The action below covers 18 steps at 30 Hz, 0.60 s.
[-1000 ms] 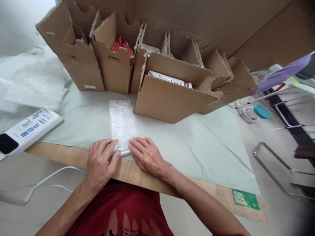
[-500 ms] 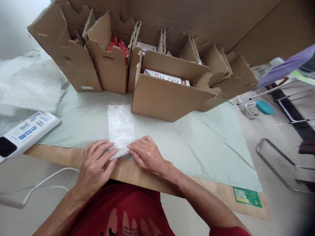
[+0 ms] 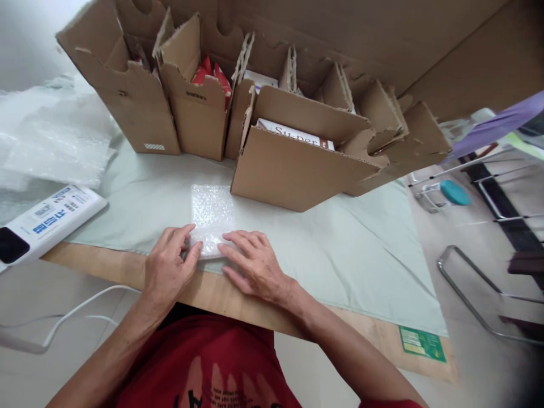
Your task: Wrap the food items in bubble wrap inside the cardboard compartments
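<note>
A sheet of clear bubble wrap (image 3: 212, 205) lies on the pale green cloth in front of me. Its near end is folded over into a thicker band. My left hand (image 3: 170, 263) is at the left side of that band, thumb and curled fingers pinching its edge. From the right, my right hand (image 3: 254, 262) rests on the band's other edge with its fingers stretched and apart. Whether something lies inside the fold, I cannot tell.
Cardboard bins (image 3: 195, 113) stand in a row at the back; one in front holds a white box marked "Su-per" (image 3: 293, 133). Loose bubble wrap (image 3: 55, 136) is piled at the left, behind a white printer-like device (image 3: 53, 221). The wooden table edge (image 3: 106, 263) runs close to me.
The bubble wrap's near end has been folded away from me, making the sheet shorter. Both hands have shifted slightly forward, and my right fingers have spread.
</note>
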Available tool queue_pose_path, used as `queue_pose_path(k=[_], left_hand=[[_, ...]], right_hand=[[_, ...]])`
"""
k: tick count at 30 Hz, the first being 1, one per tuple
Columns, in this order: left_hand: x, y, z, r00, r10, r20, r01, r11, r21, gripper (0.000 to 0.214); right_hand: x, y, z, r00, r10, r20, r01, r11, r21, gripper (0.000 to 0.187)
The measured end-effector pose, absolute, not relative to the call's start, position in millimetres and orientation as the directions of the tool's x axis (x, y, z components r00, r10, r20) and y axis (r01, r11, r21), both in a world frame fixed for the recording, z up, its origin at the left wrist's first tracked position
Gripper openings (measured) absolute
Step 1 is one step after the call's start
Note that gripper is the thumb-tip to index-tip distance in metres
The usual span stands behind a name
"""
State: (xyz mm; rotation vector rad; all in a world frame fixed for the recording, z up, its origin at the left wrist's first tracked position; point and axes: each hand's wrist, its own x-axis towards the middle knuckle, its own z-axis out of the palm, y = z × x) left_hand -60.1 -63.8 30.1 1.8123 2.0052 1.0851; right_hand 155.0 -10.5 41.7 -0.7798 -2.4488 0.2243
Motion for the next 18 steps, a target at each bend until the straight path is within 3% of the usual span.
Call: queue_pose_path(k=[2,4,8,11,14,16,18], left_hand=[[-61,-64,29,-0.197,0.917,0.348,0.795,-0.059,0.604,0.03],[-62,-68,31,-0.152,0.899,0.41,0.818,-0.118,0.563,0.029],[-66,-83,41,0.029,0.892,0.452,0.796,-0.294,0.529,0.027],[-66,-82,44,0.032,0.905,0.425,0.779,-0.289,0.556,0.025],[-64,-66,39,-0.064,0.922,0.382,0.83,-0.164,0.534,0.028],[-63,-54,36,-0.105,0.932,0.346,0.862,-0.089,0.499,0.033],[-62,-49,34,-0.143,0.939,0.314,0.857,-0.041,0.514,0.038]], right_hand=[[153,-11,42,-0.775,0.495,0.394,0.427,0.868,-0.253,0.028],[151,-9,44,-0.796,0.499,0.344,0.423,0.863,-0.275,0.025],[149,-5,54,-0.733,0.648,0.208,0.452,0.692,-0.563,0.029],[151,-6,61,-0.676,0.735,0.059,0.492,0.509,-0.706,0.035],[150,-8,59,-0.6,0.783,0.164,0.579,0.566,-0.586,0.034],[149,-8,55,-0.649,0.712,0.267,0.577,0.69,-0.436,0.038],[147,-7,50,-0.759,0.598,0.258,0.513,0.793,-0.329,0.041]])
